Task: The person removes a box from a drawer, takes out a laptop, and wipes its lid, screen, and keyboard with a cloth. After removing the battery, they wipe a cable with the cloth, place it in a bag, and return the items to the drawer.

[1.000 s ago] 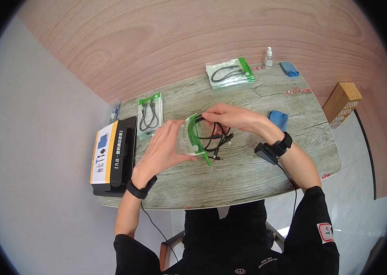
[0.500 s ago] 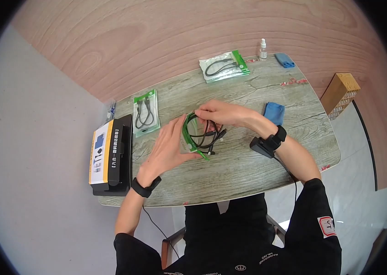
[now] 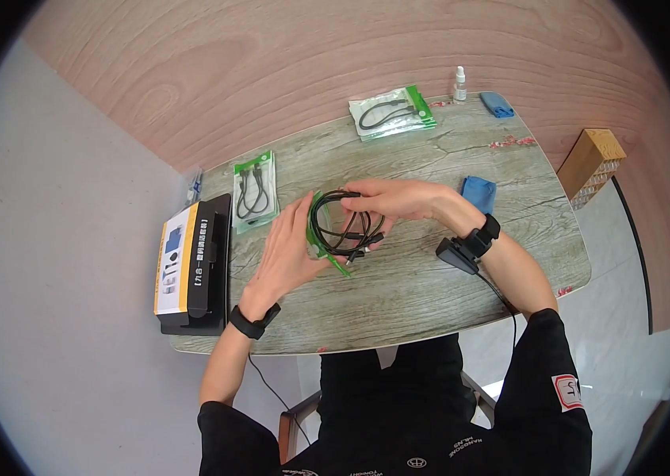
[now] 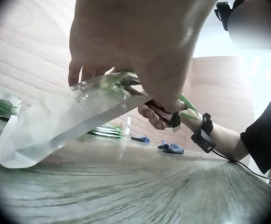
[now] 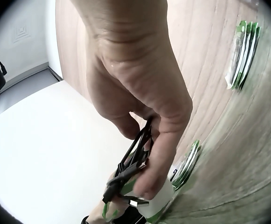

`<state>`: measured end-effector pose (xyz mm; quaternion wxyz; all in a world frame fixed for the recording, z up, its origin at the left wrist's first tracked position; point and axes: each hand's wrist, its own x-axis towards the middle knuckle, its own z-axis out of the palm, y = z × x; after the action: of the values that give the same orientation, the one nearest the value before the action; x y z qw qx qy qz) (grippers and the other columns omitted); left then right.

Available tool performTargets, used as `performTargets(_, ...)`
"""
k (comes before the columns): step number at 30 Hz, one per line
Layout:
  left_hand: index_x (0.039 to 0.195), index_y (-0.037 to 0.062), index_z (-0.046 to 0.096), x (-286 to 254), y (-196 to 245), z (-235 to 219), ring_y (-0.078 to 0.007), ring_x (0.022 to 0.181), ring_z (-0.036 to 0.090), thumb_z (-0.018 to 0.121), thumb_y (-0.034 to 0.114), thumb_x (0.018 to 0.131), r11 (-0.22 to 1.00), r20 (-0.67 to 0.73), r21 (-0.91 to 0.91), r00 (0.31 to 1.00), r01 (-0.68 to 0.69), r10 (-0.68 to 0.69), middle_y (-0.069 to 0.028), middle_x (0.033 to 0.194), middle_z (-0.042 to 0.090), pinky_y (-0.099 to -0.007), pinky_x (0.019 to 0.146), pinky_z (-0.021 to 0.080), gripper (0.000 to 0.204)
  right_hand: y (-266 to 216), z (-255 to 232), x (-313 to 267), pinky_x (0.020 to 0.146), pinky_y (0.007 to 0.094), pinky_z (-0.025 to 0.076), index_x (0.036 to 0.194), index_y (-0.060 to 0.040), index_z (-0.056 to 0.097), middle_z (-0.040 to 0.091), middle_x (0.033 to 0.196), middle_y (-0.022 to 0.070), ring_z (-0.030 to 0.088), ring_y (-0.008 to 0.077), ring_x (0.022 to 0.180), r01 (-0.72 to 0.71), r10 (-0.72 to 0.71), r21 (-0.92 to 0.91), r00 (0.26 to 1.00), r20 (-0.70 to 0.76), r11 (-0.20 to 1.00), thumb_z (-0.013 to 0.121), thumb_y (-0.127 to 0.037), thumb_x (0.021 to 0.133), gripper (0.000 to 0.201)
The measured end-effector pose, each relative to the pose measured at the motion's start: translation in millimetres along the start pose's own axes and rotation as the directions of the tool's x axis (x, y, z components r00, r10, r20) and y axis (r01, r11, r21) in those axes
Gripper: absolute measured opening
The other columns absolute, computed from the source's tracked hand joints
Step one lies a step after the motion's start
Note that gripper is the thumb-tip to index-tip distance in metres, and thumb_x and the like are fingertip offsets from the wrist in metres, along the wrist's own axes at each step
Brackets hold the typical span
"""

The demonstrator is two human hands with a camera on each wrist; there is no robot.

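Observation:
My left hand (image 3: 279, 254) grips a clear plastic bag (image 4: 56, 116) with a green top at its mouth. In the left wrist view the bag hangs low over the table, its lower part flat and whitish. A coiled black cable (image 3: 369, 237) with plug ends is pinched in my right hand (image 3: 398, 200). The coil sits at the bag's mouth, its left side overlapping the green band in the head view. From the right wrist, the cable loops (image 5: 137, 147) pass between thumb and fingers, with a metal plug showing at the fingertips.
Bagged cables (image 3: 254, 190) lie at the back left, and another stack of bagged cables (image 3: 392, 115) at the back. A small spray bottle (image 3: 460, 86) and folded blue cloth (image 3: 497, 105) stand beyond. A blue cloth (image 3: 478, 194) lies right; a black-and-yellow box (image 3: 180, 262) lines the left edge.
The right hand has brought the cable coil left against the bag's mouth. The bag has tipped so its opening faces up, and the left hand keeps its grip.

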<state>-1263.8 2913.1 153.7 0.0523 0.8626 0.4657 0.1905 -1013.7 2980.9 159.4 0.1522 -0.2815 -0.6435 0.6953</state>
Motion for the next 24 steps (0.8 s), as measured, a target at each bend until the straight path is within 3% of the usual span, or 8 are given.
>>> performTargets(4,0.152,-0.0007,0.031,-1,4,-4,-0.0393,0.136,0.044,0.095,0.033,0.061,1.0,0.018,0.013,1.0,-0.003,0.002,-0.0221,0.146,0.045,-0.0461,0.111,0.04,0.116,-7,1,-2,0.07,0.0352,0.064,0.124,0.0053,0.047,0.069,0.106,0.0215,0.074,0.0265,0.087,0.014,-0.014,-0.026,1.0,0.027,1.0,0.043,-0.028,0.11,0.036)
performTargets(7,0.151,-0.0046,0.031,-1,0,0,-0.041,0.133,0.045,0.093,0.043,0.064,0.999,-0.027,0.045,1.0,-0.011,0.012,-0.0234,0.144,0.044,-0.0486,0.11,0.04,0.117,-5,-1,1,0.072,0.0353,0.064,0.124,0.006,0.047,0.07,0.105,0.0216,0.074,0.0271,0.085,0.037,-0.037,0.011,0.999,-0.025,0.999,0.043,-0.027,0.11,0.036)
performTargets(12,0.148,-0.0067,0.032,1,3,0,-0.0407,0.131,0.048,0.094,0.042,0.064,0.999,-0.06,0.005,0.998,0.031,-0.031,-0.0244,0.142,0.047,-0.0474,0.108,0.042,0.115,-2,-5,5,0.079,0.0365,0.064,0.123,0.0055,0.048,0.069,0.107,0.0226,0.073,0.0286,0.093,0.105,-0.087,0.104,0.983,-0.163,0.989,0.042,-0.024,0.11,0.032)
performTargets(15,0.146,-0.0082,0.033,3,4,2,-0.041,0.129,0.049,0.094,0.043,0.063,0.998,-0.071,-0.02,0.996,0.054,-0.055,-0.0253,0.139,0.048,-0.0471,0.107,0.043,0.114,-3,-1,6,0.079,0.0346,0.065,0.126,0.0039,0.046,0.069,0.11,0.0225,0.074,0.0266,0.096,0.179,-0.119,0.295,0.97,-0.21,0.939,0.042,-0.026,0.11,0.034)
performTargets(18,0.145,-0.0093,0.033,2,4,7,-0.0417,0.127,0.05,0.094,0.043,0.063,0.997,-0.089,-0.009,0.992,0.083,-0.083,-0.026,0.136,0.049,-0.0469,0.105,0.043,0.115,-5,5,9,0.085,0.0368,0.064,0.127,0.0051,0.044,0.067,0.114,0.0239,0.072,0.0303,0.1,0.207,-0.1,0.409,0.959,-0.266,0.889,0.039,-0.023,0.111,0.033)
performTargets(22,0.143,-0.0102,0.034,4,5,14,-0.0408,0.118,0.053,0.095,0.039,0.064,0.999,-0.219,0.036,0.975,0.036,-0.027,-0.0247,0.128,0.05,-0.0453,0.097,0.046,0.111,-6,9,10,0.087,0.037,0.064,0.129,0.0061,0.041,0.066,0.115,0.0235,0.073,0.0317,0.1,0.264,-0.123,0.429,0.937,-0.328,0.864,0.038,-0.023,0.111,0.034)
performTargets(24,0.144,-0.0103,0.033,5,7,15,-0.0416,0.123,0.05,0.094,0.042,0.064,0.996,-0.233,0.028,0.969,0.087,-0.078,-0.0262,0.133,0.049,-0.0465,0.101,0.044,0.114,-1,12,13,0.087,0.0374,0.063,0.129,0.0059,0.041,0.066,0.115,0.0226,0.072,0.0306,0.1,0.291,-0.138,0.412,0.921,-0.364,0.864,0.037,-0.024,0.111,0.035)
